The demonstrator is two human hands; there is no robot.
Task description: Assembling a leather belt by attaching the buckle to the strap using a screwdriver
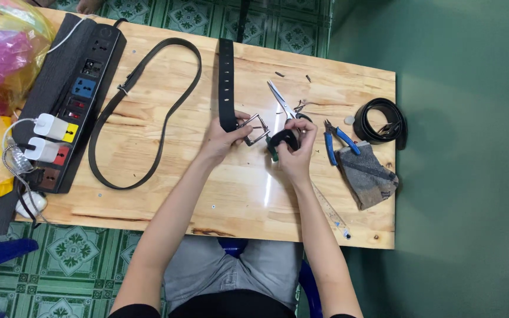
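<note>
Black belt strap (pixel 226 82): flat, punched with holes, lying from the far edge of the wooden counter (pixel 219 188) to its middle. Metal buckle (pixel 254 129): rectangular, silver, at the strap's near end. Left hand (pixel 222 140): closed, pinching strap end and buckle. Right hand (pixel 298 150): fingers curled around a short black curved strap piece (pixel 283 139). Scissors (pixel 284 105): steel, just beyond the hands.

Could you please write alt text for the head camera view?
The left hand holds a metal buckle on a black belt while the right hand grips the belt's end, over a wooden table with scissors nearby.
</note>
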